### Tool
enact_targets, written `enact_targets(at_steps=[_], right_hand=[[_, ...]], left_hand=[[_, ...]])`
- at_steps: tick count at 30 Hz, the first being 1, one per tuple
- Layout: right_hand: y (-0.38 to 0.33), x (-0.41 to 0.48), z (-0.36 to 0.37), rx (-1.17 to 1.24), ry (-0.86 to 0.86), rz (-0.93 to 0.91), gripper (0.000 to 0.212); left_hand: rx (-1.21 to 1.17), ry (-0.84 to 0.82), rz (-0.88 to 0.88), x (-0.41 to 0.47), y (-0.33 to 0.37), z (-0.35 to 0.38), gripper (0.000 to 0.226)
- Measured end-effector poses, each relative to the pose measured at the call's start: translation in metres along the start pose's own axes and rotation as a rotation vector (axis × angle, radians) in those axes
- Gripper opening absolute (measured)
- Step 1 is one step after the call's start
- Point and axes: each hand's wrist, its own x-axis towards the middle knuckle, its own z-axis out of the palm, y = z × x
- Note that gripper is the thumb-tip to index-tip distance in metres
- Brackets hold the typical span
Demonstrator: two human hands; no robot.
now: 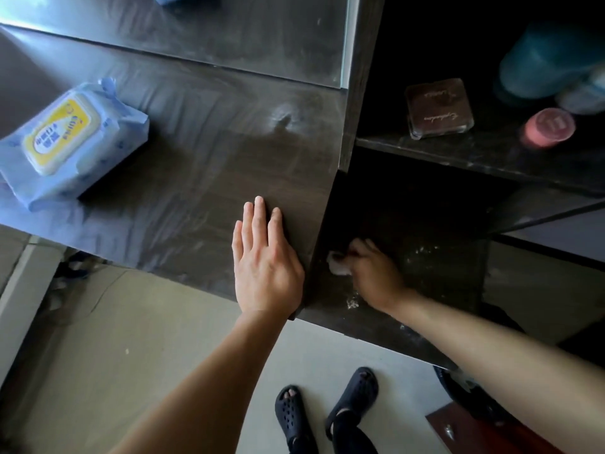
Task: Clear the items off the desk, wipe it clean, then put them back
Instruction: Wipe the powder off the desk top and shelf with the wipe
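A dark wood-grain desk [203, 152] fills the left and middle, its surface streaked and catching pale light at the far left. To the right stands a dark shelf unit [458, 152] with shadowed compartments. Near, a pale grey-beige floor [147, 339] lies below.

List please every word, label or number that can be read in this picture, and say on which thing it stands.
Wet wipes pack: blue printed characters on the yellow lid label, too blurred to read.
Brown square case on the shelf: two lines of gold cursive script, upside down to the camera, too small to read.
Pink round lid: faint raised marks, not readable.
Nothing else carries text.
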Motion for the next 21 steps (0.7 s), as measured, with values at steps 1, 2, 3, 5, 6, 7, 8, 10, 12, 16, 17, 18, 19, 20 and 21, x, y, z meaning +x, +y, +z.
enact_targets(at_steps=[1,2,3,5,6,7,8,10,12,16,17,18,19,20,21], right_hand=[[-0.001,-0.010,0.000,0.035,-0.013,0.011,0.035],[0.000,-0.008,-0.002,0.080,0.003,0.066,0.032],[0.002,0.002,-0.005,0.117,0.059,0.130,0.029],[0.006,0.041,-0.013,0.134,0.189,0.230,0.024],[0.008,0.063,-0.015,0.120,0.206,0.282,0.022],[0.006,0.081,-0.015,0.084,0.206,0.332,0.022],[0.003,0.092,-0.011,0.040,0.205,0.371,0.024],[-0.005,0.091,-0.002,-0.057,0.195,0.400,0.028],[-0.011,0.061,0.008,-0.103,0.169,0.285,0.026],[-0.019,-0.023,0.023,-0.081,0.051,-0.046,0.035],[-0.019,-0.038,0.020,-0.039,-0.011,-0.091,0.035],[-0.019,-0.050,0.013,0.033,-0.067,-0.098,0.034],[-0.017,-0.058,0.005,0.086,-0.067,-0.053,0.030],[-0.010,-0.059,-0.004,0.112,-0.021,0.032,0.026],[-0.001,-0.054,-0.017,0.120,0.061,0.131,0.021]], left_hand=[[0.000,-0.001,0.003,0.000,0.000,0.000,0.044],[0.000,-0.002,0.007,0.000,0.000,0.000,0.044],[-0.002,-0.002,0.010,0.000,0.000,0.000,0.045],[-0.005,0.003,0.013,-0.001,-0.001,0.001,0.044],[-0.006,0.004,0.015,-0.001,-0.002,0.002,0.044],[-0.007,0.005,0.018,-0.001,-0.002,0.002,0.044],[-0.008,0.007,0.021,-0.001,-0.002,0.002,0.044],[-0.010,0.005,0.018,0.000,-0.003,0.003,0.045],[-0.013,0.006,0.014,0.000,-0.003,0.003,0.046],[-0.016,0.000,0.031,0.000,-0.002,0.001,0.047],[-0.018,-0.001,0.033,0.000,-0.003,0.002,0.047],[-0.020,-0.007,0.036,0.000,-0.003,0.002,0.046],[-0.019,-0.015,0.039,-0.001,-0.004,0.003,0.045],[-0.015,-0.022,0.039,-0.001,-0.004,0.003,0.043],[-0.006,-0.028,0.038,-0.001,-0.004,0.003,0.043]])
